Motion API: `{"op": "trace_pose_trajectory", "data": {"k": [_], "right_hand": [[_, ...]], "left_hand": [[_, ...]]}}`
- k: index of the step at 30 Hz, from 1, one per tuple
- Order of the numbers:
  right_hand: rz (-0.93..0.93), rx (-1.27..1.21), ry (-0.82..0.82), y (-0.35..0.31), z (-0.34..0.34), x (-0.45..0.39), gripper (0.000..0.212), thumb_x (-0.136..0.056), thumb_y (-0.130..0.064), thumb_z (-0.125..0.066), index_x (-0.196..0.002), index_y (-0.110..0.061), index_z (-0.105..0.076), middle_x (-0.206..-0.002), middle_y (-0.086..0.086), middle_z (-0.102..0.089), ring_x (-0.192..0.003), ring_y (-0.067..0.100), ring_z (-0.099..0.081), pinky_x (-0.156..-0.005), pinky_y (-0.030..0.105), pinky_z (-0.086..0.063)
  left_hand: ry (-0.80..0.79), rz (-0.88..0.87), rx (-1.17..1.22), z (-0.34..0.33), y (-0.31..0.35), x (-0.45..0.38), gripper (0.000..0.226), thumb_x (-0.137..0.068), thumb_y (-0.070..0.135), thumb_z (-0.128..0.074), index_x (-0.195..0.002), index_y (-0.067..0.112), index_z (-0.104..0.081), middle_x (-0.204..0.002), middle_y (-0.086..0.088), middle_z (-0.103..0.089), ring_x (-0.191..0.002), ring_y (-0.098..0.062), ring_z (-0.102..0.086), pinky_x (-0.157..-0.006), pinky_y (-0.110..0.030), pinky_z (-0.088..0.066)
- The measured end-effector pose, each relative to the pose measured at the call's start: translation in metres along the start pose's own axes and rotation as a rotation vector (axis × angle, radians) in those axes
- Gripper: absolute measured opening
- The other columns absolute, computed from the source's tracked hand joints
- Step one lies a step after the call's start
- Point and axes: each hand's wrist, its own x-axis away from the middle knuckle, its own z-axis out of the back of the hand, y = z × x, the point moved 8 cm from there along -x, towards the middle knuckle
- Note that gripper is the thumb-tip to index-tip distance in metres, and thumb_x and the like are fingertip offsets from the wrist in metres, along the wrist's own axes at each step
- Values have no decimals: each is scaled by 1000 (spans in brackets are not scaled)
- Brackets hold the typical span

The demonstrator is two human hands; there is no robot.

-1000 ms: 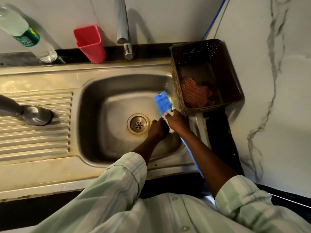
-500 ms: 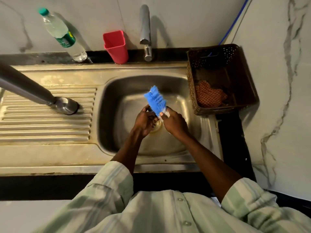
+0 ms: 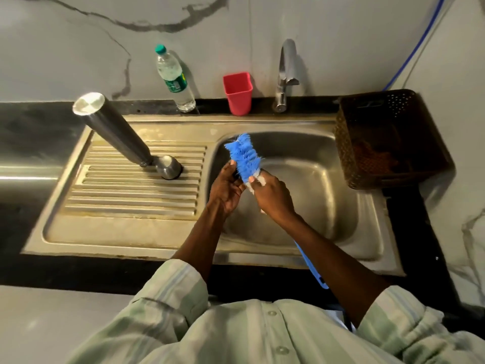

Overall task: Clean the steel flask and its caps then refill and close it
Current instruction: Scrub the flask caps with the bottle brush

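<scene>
The steel flask (image 3: 115, 130) stands upside down on the drainboard at the left, and a steel cap (image 3: 170, 168) sits at its foot. Over the sink basin (image 3: 309, 179) my right hand (image 3: 273, 198) grips a blue bottle brush (image 3: 244, 157) just below its bristles. The brush's blue handle (image 3: 312, 266) runs back under my forearm. My left hand (image 3: 227, 189) is curled around a small dark object (image 3: 236, 176) pressed against the bristles. My fingers hide most of it, and I cannot tell what it is.
A tap (image 3: 286, 74) rises behind the basin. A red cup (image 3: 238, 93) and a clear plastic water bottle (image 3: 174, 80) stand on the back ledge. A brown perforated basket (image 3: 388, 137) with an orange cloth inside sits at the sink's right edge.
Both hands have lifted from near the drain toward the basin's left side, brush held against the small dark object. My view has tilted up and left, showing the whole flask.
</scene>
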Motion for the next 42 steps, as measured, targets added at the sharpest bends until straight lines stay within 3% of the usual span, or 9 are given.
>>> {"op": "trace_pose_trajectory", "data": {"k": [3, 6, 15, 18, 23, 31, 34, 37, 42], "right_hand": [[-91, -118, 22, -4, -6, -7, 27, -98, -39, -49, -109, -22, -65, -104, 6, -71, -81, 28, -65, -64, 30, -53], [-144, -269, 16, -12, -18, -11, 19, -94, -38, -53, -95, -26, -67, -87, 5, -70, -70, 31, -67, -62, 43, -58], [-253, -525, -29, -46, -50, -12, 26, -96, -30, -58, -110, -11, -69, -75, 6, -63, -55, 20, -56, -43, 27, -45], [-206, -538, -90, -64, -69, 0, 26, -96, -32, -58, -115, -15, -67, -83, 7, -64, -58, 19, -58, -40, 24, -44], [-355, -668, -99, -61, -73, -5, 22, -97, -24, -57, -103, -4, -65, -72, 11, -57, -44, 16, -50, -35, 15, -34], [-294, -780, -330, -81, -106, 5, 18, -95, -19, -51, -102, -4, -58, -76, 12, -53, -49, 22, -52, -34, 18, -35], [-226, -903, -327, -87, -112, 1, 31, -93, -3, -44, -123, -7, -51, -89, 15, -56, -56, 21, -60, -38, 21, -42], [-106, -951, -297, -92, -108, -6, 71, -94, 2, -48, -151, -33, -25, -123, 13, -56, -69, 26, -61, -40, 25, -46], [-42, -1016, -344, -100, -107, -2, 54, -100, -11, -49, -149, -28, -35, -124, 24, -57, -56, 26, -62, -43, 25, -49]], "left_hand": [[-66, 1, -121, 4, 22, 6, 39, -98, 19, -57, -135, 6, -56, -121, -12, -68, -104, -23, -67, -92, -36, -54], [-121, -19, -166, 7, 43, 8, 23, -97, 14, -59, -119, 16, -63, -110, -5, -73, -97, -17, -70, -83, -30, -57], [-77, -103, 11, 32, 79, 8, 39, -87, 18, -67, -123, 6, -60, -118, -15, -67, -94, -21, -70, -82, -31, -57], [-40, -132, 85, 42, 89, 9, 23, -93, 12, -64, -115, 4, -63, -110, -16, -68, -87, -20, -71, -72, -28, -59], [-93, -193, 27, 52, 102, 28, 27, -91, 7, -66, -116, 4, -59, -112, -17, -69, -96, -26, -71, -79, -32, -59], [464, -732, -487, 144, 157, 72, 46, -76, 18, -85, -115, 14, -63, -109, -3, -70, -98, -15, -67, -86, -24, -54], [590, -748, -677, 169, 164, 75, 50, -76, 18, -84, -118, 13, -57, -109, -1, -66, -99, -17, -63, -89, -25, -51], [644, -693, -765, 185, 168, 72, 49, -78, 14, -81, -119, 10, -54, -109, -5, -64, -102, -21, -62, -90, -25, -49], [664, -610, -857, 198, 165, 65, 53, -79, 18, -81, -123, 10, -53, -115, -12, -65, -104, -25, -62, -93, -33, -51]]}}
